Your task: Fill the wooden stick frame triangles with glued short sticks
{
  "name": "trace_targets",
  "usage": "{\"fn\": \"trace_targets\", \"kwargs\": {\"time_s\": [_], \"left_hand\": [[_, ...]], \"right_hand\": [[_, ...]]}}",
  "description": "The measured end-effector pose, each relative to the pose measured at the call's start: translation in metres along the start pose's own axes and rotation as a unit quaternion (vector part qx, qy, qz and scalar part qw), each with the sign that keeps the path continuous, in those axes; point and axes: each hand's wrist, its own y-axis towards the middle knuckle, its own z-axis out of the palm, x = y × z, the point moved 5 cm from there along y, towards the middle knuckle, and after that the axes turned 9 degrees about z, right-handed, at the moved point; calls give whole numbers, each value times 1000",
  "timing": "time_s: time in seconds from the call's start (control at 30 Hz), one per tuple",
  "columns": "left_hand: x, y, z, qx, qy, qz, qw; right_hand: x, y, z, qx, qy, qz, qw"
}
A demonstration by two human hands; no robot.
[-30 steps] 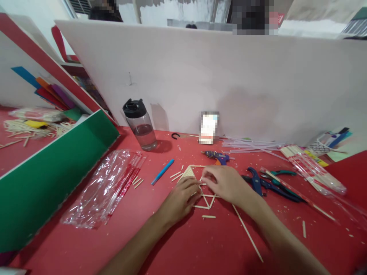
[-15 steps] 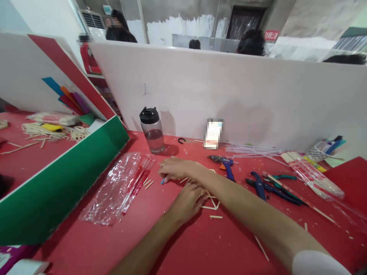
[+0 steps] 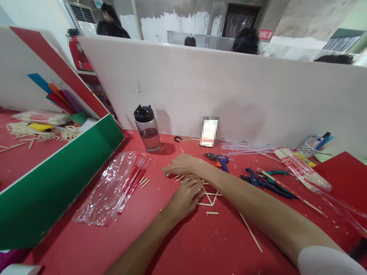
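Note:
My right arm reaches across over the left one. My right hand (image 3: 181, 165) is low over the red table, its fingers bent round a small blue thing (image 3: 166, 174) at their tips. Below it, my left hand (image 3: 189, 193) rests with curled fingers at the left side of a flat frame of thin wooden sticks (image 3: 211, 199); what its fingertips touch is hidden. One loose short stick (image 3: 212, 212) lies below the frame. Several short sticks (image 3: 145, 182) lie left of my hands, beside a clear plastic bag (image 3: 106, 191).
A water bottle (image 3: 147, 130) and a lit phone (image 3: 209, 131) stand by the white partition (image 3: 177, 88). On the right are a glue gun (image 3: 219, 159), cutters (image 3: 254, 178) and packed sticks (image 3: 302, 170). A green board (image 3: 63, 183) edges the left. People's heads show beyond the partition.
The view has shifted a little, so most things sit further left. My right hand has drawn slightly up and the blue thing shows less. More of the stick frame is visible beside my left hand.

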Motion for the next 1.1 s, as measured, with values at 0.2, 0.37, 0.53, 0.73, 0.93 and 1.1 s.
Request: {"fn": "trace_targets", "kwargs": {"time_s": [0.2, 0.37, 0.53, 0.73, 0.93, 1.1], "left_hand": [[-1, 1, 0, 14, 9, -6, 1000], [0, 1, 0, 7, -2, -4, 1000], [2, -2, 1, 5, -7, -10, 1000], [1, -1, -1, 8, -17, -15, 1000], [-1, 1, -3, 18, -19, -37, 999], [0, -1, -2, 25, -21, -57, 998]], "right_hand": [[3, -5, -2, 22, 4, 3, 1000], [-6, -13, -15, 4, 17, 46, 999], [-22, -57, -33, -52, 62, 88, 993], [-43, -145, -18, -277, 354, 162, 879], [-39, -185, 57, -315, 687, 211, 620], [-25, -182, 77, -250, 829, 141, 479]]}}
